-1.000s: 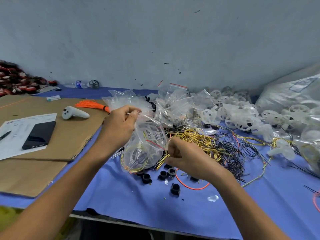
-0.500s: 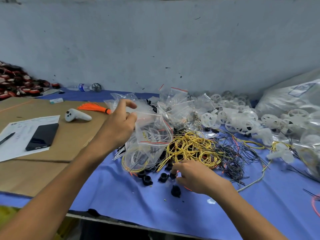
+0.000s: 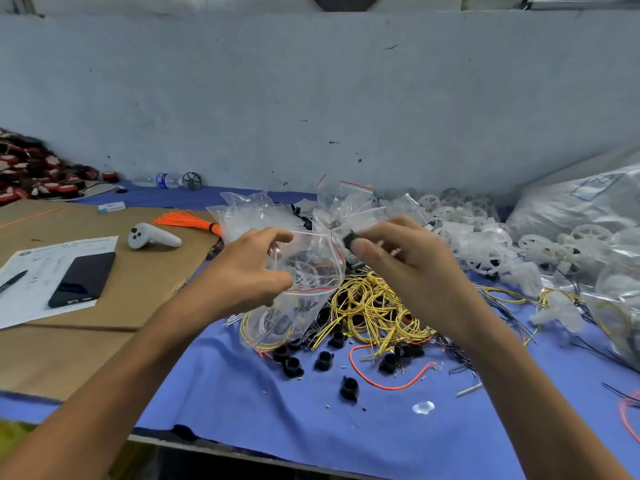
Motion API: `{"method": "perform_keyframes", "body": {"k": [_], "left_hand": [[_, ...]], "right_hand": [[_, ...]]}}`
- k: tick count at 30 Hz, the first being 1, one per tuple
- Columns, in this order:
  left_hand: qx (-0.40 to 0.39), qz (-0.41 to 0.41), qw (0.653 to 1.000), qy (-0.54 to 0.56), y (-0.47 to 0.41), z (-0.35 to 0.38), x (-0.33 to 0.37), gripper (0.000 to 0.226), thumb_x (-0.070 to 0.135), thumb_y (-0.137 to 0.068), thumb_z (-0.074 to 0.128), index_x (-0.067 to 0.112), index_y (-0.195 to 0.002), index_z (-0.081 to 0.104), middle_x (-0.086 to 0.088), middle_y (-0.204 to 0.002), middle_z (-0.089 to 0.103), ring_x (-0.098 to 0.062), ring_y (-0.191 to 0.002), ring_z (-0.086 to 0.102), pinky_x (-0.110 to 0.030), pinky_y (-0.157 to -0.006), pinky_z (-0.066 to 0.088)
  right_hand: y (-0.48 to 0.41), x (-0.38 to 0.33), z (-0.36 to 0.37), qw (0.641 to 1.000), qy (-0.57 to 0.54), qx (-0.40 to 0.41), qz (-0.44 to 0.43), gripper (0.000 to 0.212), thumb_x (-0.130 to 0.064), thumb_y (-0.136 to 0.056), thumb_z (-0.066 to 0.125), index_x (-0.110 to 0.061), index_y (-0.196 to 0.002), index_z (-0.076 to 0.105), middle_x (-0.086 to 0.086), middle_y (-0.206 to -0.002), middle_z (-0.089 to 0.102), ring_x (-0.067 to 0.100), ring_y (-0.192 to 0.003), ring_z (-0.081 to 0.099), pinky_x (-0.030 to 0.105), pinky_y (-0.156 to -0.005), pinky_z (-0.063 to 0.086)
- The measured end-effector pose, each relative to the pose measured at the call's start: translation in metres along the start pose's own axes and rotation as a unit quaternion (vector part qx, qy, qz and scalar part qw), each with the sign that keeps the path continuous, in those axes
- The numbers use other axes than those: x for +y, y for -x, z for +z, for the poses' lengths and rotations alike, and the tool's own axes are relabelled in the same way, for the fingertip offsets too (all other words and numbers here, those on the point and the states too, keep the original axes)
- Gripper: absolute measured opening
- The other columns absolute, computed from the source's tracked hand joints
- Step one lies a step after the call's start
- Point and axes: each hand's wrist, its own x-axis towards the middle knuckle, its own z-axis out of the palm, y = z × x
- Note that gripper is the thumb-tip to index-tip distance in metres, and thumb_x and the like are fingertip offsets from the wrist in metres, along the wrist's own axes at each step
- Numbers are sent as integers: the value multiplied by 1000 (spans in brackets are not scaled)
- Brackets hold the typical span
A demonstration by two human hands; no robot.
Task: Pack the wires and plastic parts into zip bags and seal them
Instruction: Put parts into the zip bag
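Note:
My left hand holds a clear zip bag with a red seal line, its mouth spread open; yellow wire and white parts show inside. My right hand pinches a small black plastic part right at the bag's mouth. Under the hands lies a tangle of yellow wires mixed with black wires. Several black plastic parts are scattered on the blue cloth in front, beside an orange wire.
Empty zip bags and white plastic wheels pile up behind. A big clear sack sits at right. On cardboard at left lie a white controller, a phone, a paper, orange ties.
My right hand rose from the black parts on the cloth to the bag's mouth, now pinching one black part. My left hand shifted its hold and spread the bag open.

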Motion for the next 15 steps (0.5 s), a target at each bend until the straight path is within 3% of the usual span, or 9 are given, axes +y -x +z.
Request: {"method": "perform_keyframes", "body": {"k": [3,5,7,10,12,15], "left_hand": [[-20,-3,999,30,-2,-3,5,80,34,-64,61,38,-142,46,2,-121,50,-12,-55,69,-33,-61,61],[-16,-1,999,43,-4,-4,6,89,43,-55,59,40,-143,44,0,-118,54,-14,-54,69,-31,-56,58],[-8,-5,998,64,-6,-4,3,93,44,-53,59,40,-144,44,-3,-117,58,-16,-55,70,-31,-54,56],[-3,-28,992,124,-11,-4,-2,80,25,-66,64,36,-144,49,-7,-116,60,-17,-55,68,-37,-58,58],[7,-38,983,179,-16,-2,-5,72,17,-69,65,29,-139,55,-9,-98,62,-16,-52,64,-36,-57,55],[44,-42,969,239,-27,-3,-10,57,3,-82,67,21,-135,59,-6,-75,62,-13,-48,58,-28,-50,54]], "right_hand": [[-19,-16,21,995,91,-35,-9,16,-45,-92,64,-34,-97,74,-19,-85,63,1,-73,58,16,-63,42],[-29,-16,37,975,211,-65,-9,20,-46,-92,63,-29,-99,71,-15,-90,69,3,-78,60,29,-72,48],[-34,-9,44,969,239,-57,-10,25,-48,-92,61,-26,-105,65,-11,-100,71,14,-88,63,36,-79,51],[-35,10,31,986,169,9,-4,23,-44,-95,59,-25,-108,64,-15,-97,68,4,-76,61,29,-73,52],[-34,38,11,987,153,32,29,18,-37,-97,59,-24,-108,64,-17,-94,65,-9,-73,55,18,-68,49],[-30,100,-29,973,193,2,127,19,-29,-96,62,-19,-111,65,-8,-101,68,4,-79,61,23,-72,50]]}}
